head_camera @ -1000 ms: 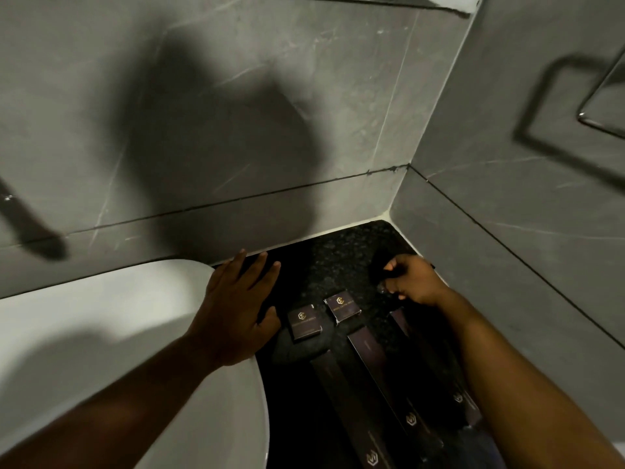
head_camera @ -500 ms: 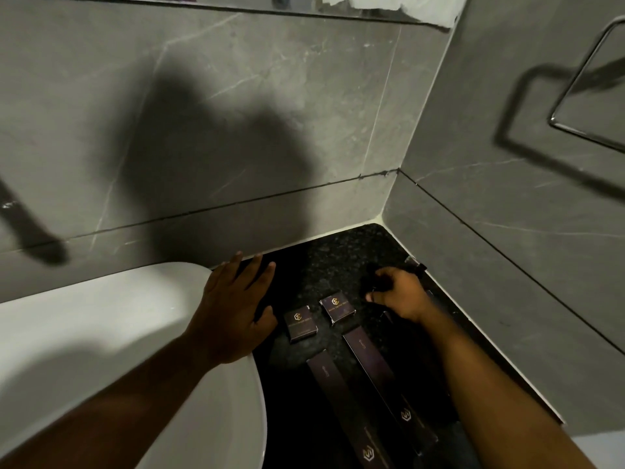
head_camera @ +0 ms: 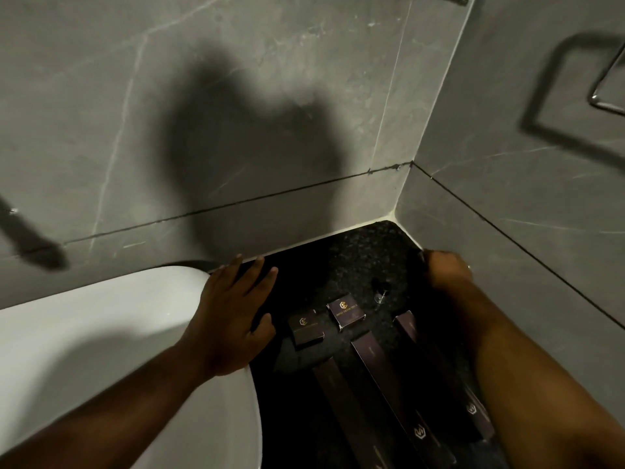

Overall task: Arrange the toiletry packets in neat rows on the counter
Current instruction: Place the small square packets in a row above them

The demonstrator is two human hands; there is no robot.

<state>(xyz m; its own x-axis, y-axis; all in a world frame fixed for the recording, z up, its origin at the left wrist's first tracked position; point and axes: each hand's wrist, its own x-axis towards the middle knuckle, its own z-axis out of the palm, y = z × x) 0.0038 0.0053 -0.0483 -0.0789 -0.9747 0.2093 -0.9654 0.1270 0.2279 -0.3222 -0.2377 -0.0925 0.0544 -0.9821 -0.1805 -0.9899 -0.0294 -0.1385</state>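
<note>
— Far left? Glossy white ceramic basin [head_camera: 101,333], left hand [head_camera: 233,319] flat on its rim, fingers spread, gripping nothing.

— Middle? Two small square dark-purple packets [head_camera: 306,328] side by side on speckled black stone counter [head_camera: 365,252]; three long dark-purple boxes [head_camera: 382,377] nearer, roughly parallel.

— Right? Right hand [head_camera: 446,270] curled by grey tiled wall [head_camera: 524,204]; contents impossible to tell.

The small dark purple square box [head_camera: 346,314], just below the centre of the frame, carries a gold emblem over a line of gold capitals, too small to read. Its twin to the left [head_camera: 306,327] shows the emblem alone. Two of the long dark purple boxes [head_camera: 399,396] [head_camera: 449,377], lower right, bear a gold crest.
</note>
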